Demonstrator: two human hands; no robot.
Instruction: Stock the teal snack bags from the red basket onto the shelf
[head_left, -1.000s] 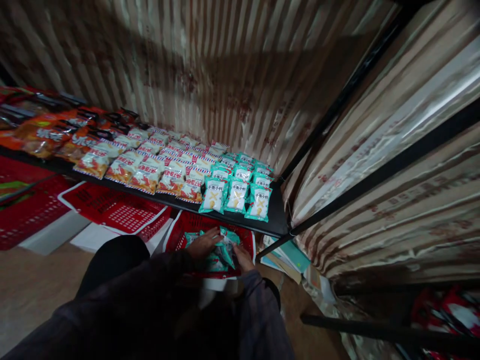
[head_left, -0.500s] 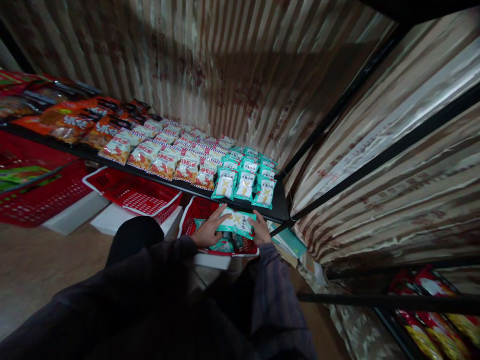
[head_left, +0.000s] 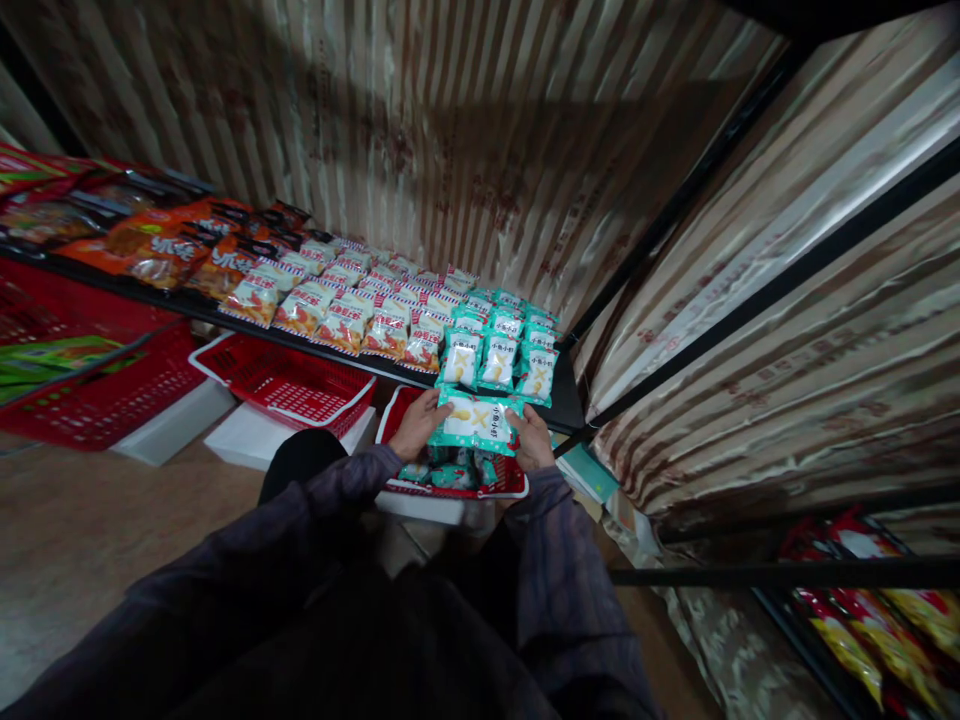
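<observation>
Held sideways between both hands is a teal and white snack bag [head_left: 475, 420]. My left hand [head_left: 417, 428] pinches its left end, and my right hand [head_left: 532, 440] grips its right end, thumbs on the front. Below it, a red basket [head_left: 393, 412] with a white rim holds more teal bags [head_left: 453, 475]. Just beyond my hands, rows of matching teal bags [head_left: 498, 360] stand on a black shelf [head_left: 568, 392]. White and orange snack bags [head_left: 343, 320] are lined up to their left.
Orange bags [head_left: 169, 255] lie farther left along the shelf. Underneath are another red basket [head_left: 270, 375] and a larger red basket [head_left: 142, 390] with green packets. Black frame bars [head_left: 750, 300] cross at the right before striped curtains [head_left: 465, 130]. Red and yellow bags [head_left: 862, 630] sit lower right.
The bag has been raised slightly and now lies more level, its front turned toward me. My left hand has shifted from over the bag to its left end. The view has moved a little.
</observation>
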